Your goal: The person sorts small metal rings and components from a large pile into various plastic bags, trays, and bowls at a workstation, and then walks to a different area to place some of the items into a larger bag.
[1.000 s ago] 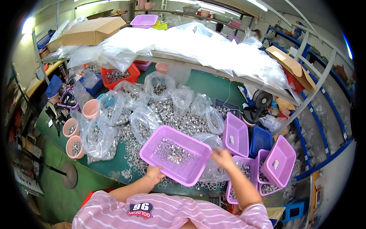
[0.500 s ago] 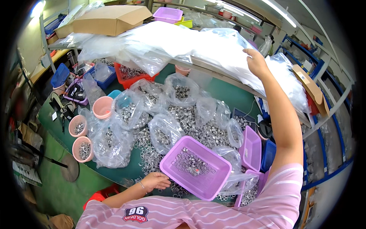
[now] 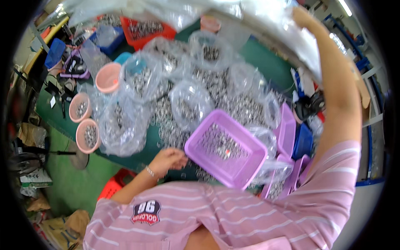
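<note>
— What has changed since half a second ago?

— The view has tipped lower and closer. The right arm was already stretched up toward the plastic sheeting (image 3: 233,16); now it reaches higher still, and the right hand (image 3: 302,16) sits at the top of the picture against that sheeting. The left hand (image 3: 168,158) has stayed at the near edge of the bench (image 3: 258,62), by the purple tray (image 3: 246,175).

— How do the hands stand?

— The left hand is loosely curled, fingers bent inward, touching the tray's near-left corner. Whether it grips the rim or only rests there, I cannot tell. The right hand lies on the sheeting, but it is at the picture's edge and blurred; I cannot tell if its fingers are spread or closed on the plastic.

— Where is the tray?

— At the near edge of the bench, in front of the person, tilted, with small metal parts (image 3: 218,143) in it. More purple trays (image 3: 287,129) stand on edge just to its right, beside a blue bin (image 3: 303,141).

— And farther out?

— Clear bags (image 3: 189,102) of the same parts crowd the middle of the bench. Three pink cups (image 3: 87,135) sit toward the left edge, a red bin (image 3: 146,29) toward the far edge.
</note>
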Tool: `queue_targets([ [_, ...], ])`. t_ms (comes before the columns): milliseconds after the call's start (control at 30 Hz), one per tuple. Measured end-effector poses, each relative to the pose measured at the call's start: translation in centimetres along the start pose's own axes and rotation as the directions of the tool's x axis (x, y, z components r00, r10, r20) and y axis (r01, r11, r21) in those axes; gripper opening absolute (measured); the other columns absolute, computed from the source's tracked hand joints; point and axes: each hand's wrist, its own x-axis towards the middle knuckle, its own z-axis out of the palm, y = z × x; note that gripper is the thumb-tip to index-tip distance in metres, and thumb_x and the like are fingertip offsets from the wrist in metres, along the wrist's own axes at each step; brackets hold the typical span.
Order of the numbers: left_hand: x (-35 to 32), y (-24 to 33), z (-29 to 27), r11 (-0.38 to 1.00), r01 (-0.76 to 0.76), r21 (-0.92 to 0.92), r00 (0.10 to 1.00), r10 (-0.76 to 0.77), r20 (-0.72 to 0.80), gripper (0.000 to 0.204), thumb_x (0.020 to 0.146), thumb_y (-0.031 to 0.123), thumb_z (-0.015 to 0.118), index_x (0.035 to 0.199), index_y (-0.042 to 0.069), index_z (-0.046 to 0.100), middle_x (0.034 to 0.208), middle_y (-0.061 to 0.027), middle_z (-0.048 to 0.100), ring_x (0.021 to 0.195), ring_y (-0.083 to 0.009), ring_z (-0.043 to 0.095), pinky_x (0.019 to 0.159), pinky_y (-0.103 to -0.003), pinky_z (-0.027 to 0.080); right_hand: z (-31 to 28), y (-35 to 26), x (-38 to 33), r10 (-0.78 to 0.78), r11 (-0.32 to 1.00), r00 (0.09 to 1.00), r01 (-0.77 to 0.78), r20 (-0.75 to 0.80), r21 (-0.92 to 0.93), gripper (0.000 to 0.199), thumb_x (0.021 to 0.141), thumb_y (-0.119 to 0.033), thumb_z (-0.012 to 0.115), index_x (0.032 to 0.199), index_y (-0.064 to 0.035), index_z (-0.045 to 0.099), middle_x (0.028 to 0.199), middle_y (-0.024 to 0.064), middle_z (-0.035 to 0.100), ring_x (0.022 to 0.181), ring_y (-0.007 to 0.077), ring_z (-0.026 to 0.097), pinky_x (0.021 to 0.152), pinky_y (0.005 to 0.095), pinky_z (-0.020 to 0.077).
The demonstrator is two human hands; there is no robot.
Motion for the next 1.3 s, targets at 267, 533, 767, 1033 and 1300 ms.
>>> queue_targets([
  [267,1.1,0.7,-0.3,0.998,0.055,0.016,0.998,-0.055,0.034,0.017,0.085,0.014,0.05,0.098,0.003,0.053,0.094,-0.0106,0.06,0.083,-0.018,0.06,0.07,-0.028,0.049,-2.9,-1.8,1.8,0.261,0.955,0.938,-0.216,-0.228,0.203,0.02,0.069,-0.012,0.054,0.084,0.0,0.061,0.084,0.0212,0.06,0.076,0.03,0.058,0.068,0.0377,0.045],
  [533,2.2,0.5,-0.1,0.996,0.063,0.066,0.994,-0.068,0.087,0.021,0.086,0.019,0.049,0.098,0.002,0.053,0.093,-0.0101,0.06,0.081,-0.0174,0.059,0.069,-0.029,0.049,-2.6,-3.6,2.0,0.393,0.911,0.911,-0.367,0.127,-0.189,0.036,0.067,-0.031,0.061,0.089,-0.0019,0.064,0.09,0.0189,0.061,0.082,0.0273,0.059,0.073,0.0348,0.0456],
  [767,2.6,-0.1,0.2,0.998,0.069,0.009,0.991,-0.069,0.112,0.018,0.085,0.011,0.049,0.098,0.0,0.053,0.094,-0.0135,0.06,0.082,-0.0212,0.06,0.07,-0.03,0.05,-3.7,-7.4,-0.1,0.389,0.921,0.907,-0.379,-0.161,0.091,0.026,0.071,-0.015,0.049,0.093,-0.0035,0.058,0.091,0.0227,0.059,0.085,0.0354,0.057,0.075,0.0413,0.0449],
  [1033,2.4,1.5,-0.4,0.996,0.084,0.004,0.991,-0.084,0.108,0.018,0.085,0.011,0.049,0.098,-0.001,0.053,0.095,-0.0135,0.06,0.085,-0.0211,0.06,0.071,-0.029,0.05,-4.9,-8.9,-0.3,0.567,0.785,0.822,-0.519,-0.056,0.338,0.024,0.071,-0.01,0.049,0.09,-0.0023,0.062,0.096,0.0181,0.06,0.094,0.0311,0.057,0.078,0.0374,0.0451],
  [1300,2.6,1.6,-0.2,0.997,0.076,0.018,0.987,-0.078,0.141,0.019,0.085,0.014,0.05,0.099,0.001,0.053,0.096,-0.012,0.06,0.087,-0.0201,0.06,0.073,-0.03,0.049,-8.8,-11.3,1.6,0.099,0.865,0.729,0.273,-0.677,0.42,0.033,0.07,0.005,0.047,0.096,-0.0072,0.06,0.103,0.0124,0.058,0.098,0.0288,0.053,0.082,0.034,0.042],
])
